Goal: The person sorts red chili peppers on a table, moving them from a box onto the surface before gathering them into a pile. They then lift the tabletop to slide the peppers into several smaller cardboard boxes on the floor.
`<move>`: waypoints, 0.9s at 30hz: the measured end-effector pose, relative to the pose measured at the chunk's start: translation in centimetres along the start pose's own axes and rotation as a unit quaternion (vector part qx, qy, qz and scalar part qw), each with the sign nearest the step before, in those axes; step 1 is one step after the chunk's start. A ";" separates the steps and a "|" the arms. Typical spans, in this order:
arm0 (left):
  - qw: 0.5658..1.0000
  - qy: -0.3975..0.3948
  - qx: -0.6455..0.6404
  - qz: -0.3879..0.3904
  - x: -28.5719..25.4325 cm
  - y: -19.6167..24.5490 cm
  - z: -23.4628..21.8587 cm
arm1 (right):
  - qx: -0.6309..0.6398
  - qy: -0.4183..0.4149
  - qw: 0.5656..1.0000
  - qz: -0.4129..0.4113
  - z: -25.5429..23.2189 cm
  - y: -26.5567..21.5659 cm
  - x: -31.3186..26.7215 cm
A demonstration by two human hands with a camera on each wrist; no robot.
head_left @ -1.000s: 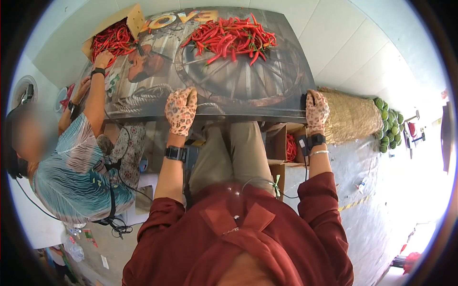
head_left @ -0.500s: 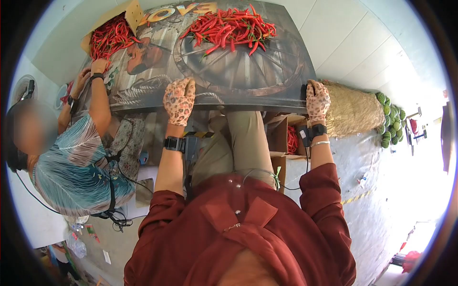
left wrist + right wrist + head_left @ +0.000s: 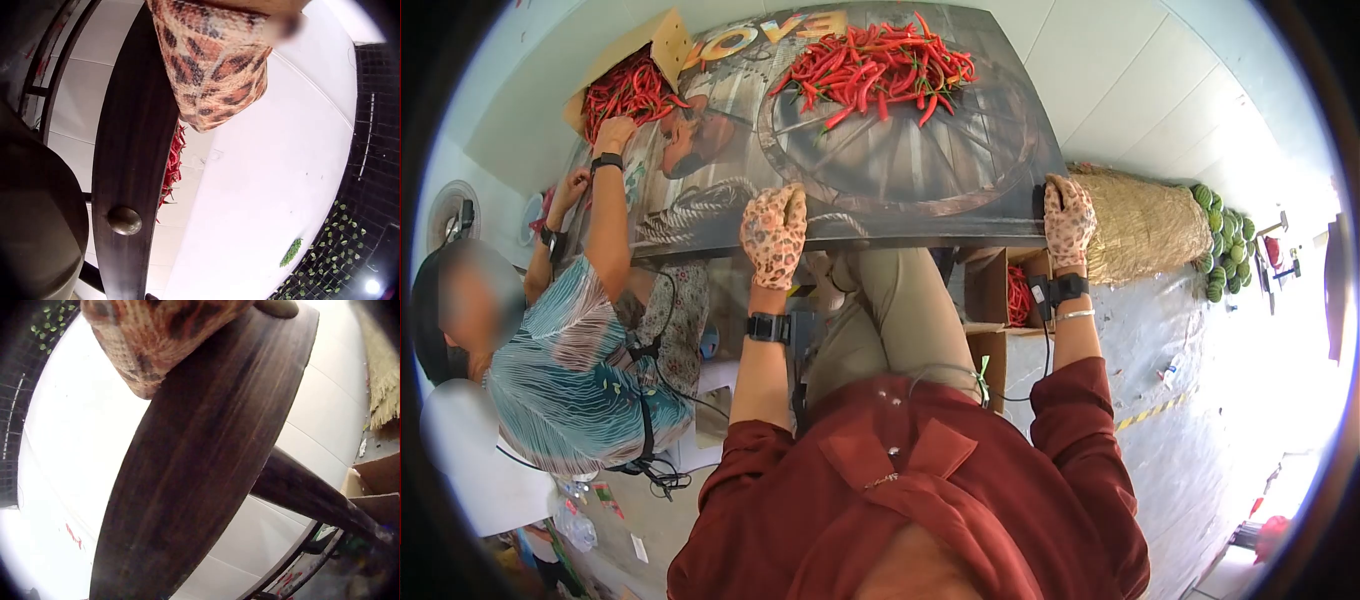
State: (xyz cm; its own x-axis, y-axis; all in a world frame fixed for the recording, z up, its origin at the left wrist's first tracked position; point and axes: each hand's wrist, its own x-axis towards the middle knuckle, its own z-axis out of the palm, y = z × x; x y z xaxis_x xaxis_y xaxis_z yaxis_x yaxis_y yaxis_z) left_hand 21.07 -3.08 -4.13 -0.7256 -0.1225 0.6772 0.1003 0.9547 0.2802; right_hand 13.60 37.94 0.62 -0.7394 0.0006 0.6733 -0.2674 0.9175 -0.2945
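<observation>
Head view: left hand (image 3: 774,236) in leopard-print glove lies on near edge of printed tabletop (image 3: 880,170), fingers together, draped over the rim. Right hand (image 3: 1068,221) grips the near right corner, fingers curled over the edge. Red chilli pile (image 3: 875,68) sits at far side of the top; a second person's hand (image 3: 613,131) reaches into a cardboard box of chillies (image 3: 632,85) at far left.
Left wrist view: gloved hand above dark table edge (image 3: 134,169), finger state cannot tell.
Right wrist view: gloved fingers over dark wooden edge (image 3: 206,469), spread cannot tell
</observation>
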 end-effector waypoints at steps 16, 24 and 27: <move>0.977 -0.035 0.141 0.156 0.3 -0.2 -0.7 | -0.001 -0.007 1.000 0.004 1.3 1.4 0.0; 0.981 -0.009 0.136 0.140 -0.1 -0.4 -0.4 | -0.008 0.002 1.000 0.017 1.1 1.0 0.0; 1.000 0.001 0.005 0.020 0.8 1.2 -1.1 | -0.001 -0.007 0.999 0.043 0.6 0.1 0.1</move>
State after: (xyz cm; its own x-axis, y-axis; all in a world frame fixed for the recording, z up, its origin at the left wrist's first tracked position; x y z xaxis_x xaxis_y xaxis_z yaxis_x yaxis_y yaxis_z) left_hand 21.39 -2.33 -2.47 -0.7202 -0.0850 0.6885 0.1222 0.9614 0.2465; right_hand 13.11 37.83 0.22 -0.7682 0.0747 0.6358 -0.2009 0.9149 -0.3502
